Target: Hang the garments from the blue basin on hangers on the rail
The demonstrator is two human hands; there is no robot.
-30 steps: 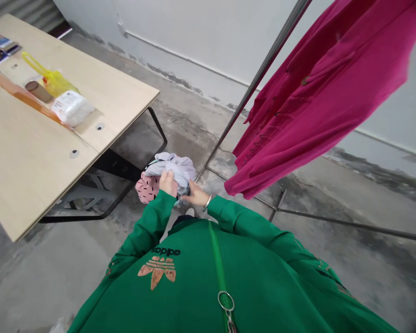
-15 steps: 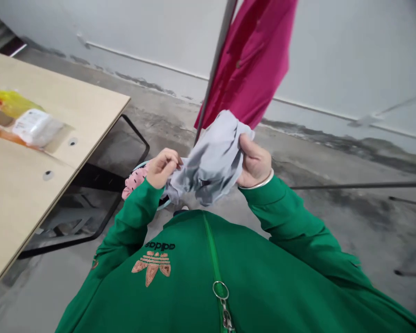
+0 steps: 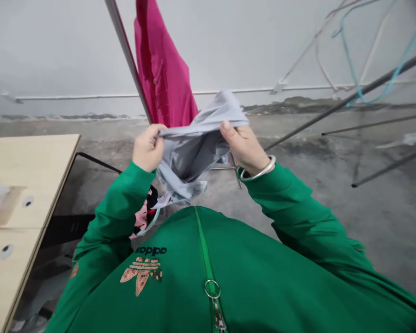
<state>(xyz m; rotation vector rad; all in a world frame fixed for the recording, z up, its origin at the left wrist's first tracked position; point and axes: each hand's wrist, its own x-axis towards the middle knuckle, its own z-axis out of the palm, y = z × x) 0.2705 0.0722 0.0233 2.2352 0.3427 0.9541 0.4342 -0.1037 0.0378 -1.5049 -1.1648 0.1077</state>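
A light grey garment, thin and crumpled, is stretched between my two hands in front of my chest. My left hand pinches its upper left edge. At the other end, my right hand grips it with the thumb on top; a silver bangle circles that wrist. The cloth sags in the middle, and its lower folds hang toward a basin with a light blue rim. Pink and black clothes lie in that basin, partly covered by my left sleeve. The garment's exact kind cannot be made out.
A magenta button-front garment hangs beside a grey metal pole ahead. Light blue hangers hang on a rack bar at right. On the left stands a pale wooden table with a black metal leg frame.
My left hand has risen and taken the grey garment's upper edge, so the cloth is now spread wider. The view has turned right, bringing the rack and hangers into sight.
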